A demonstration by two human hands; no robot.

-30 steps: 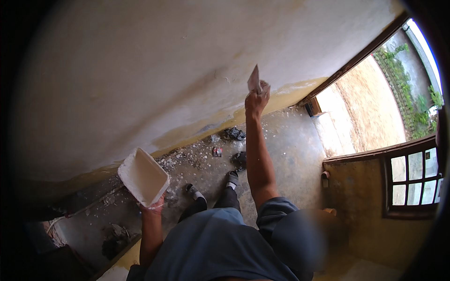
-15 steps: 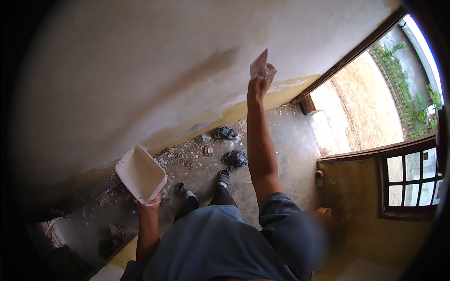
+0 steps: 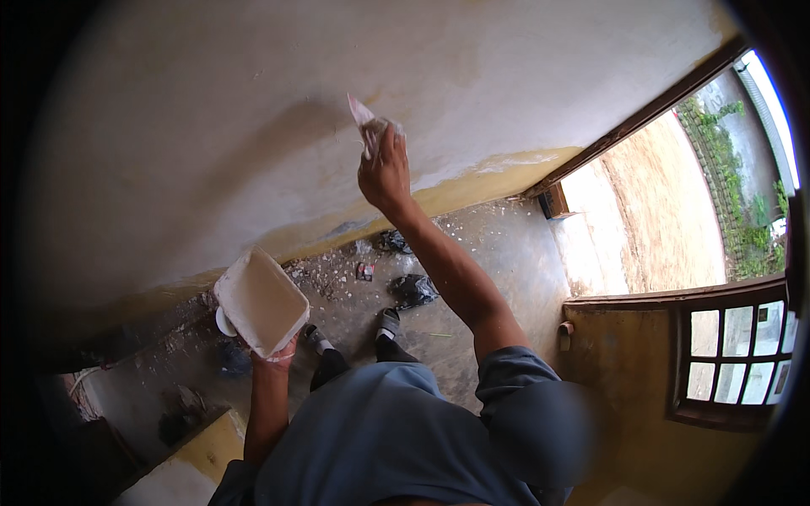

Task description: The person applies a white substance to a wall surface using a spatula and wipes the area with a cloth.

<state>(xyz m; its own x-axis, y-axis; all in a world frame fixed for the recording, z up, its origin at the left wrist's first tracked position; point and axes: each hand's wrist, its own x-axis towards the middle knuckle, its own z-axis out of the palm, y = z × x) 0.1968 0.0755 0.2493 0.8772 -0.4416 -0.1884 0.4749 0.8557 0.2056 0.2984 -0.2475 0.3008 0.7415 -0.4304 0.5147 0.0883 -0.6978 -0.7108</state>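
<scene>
My left hand (image 3: 274, 350) grips a squarish tub (image 3: 297, 325) from below at its near edge. Pale filler coats the tub's walls and inside. My right hand (image 3: 386, 169) is stretched out toward the wall (image 3: 253, 152), its fingers closed round a flat, thin putty scraper (image 3: 360, 110) smeared with whitish paste. The scraper's tip points up and to the left; whether it touches the wall I cannot tell. Paste also sticks to the fingers of that hand. The wall has a whitish coat over most of it, with yellow paint along its foot.
Black plastic bags (image 3: 413, 290), a small red packet (image 3: 364, 271) and crumbs of debris lie on the concrete floor (image 3: 456, 354) by the wall. To the right are an open doorway (image 3: 650, 202) and a brown framed window (image 3: 734, 354). A box (image 3: 554, 202) stands at the doorway.
My right hand has swept left along the wall with the putty scraper, which now tilts left. My left hand and the tub have shifted only slightly in view.
</scene>
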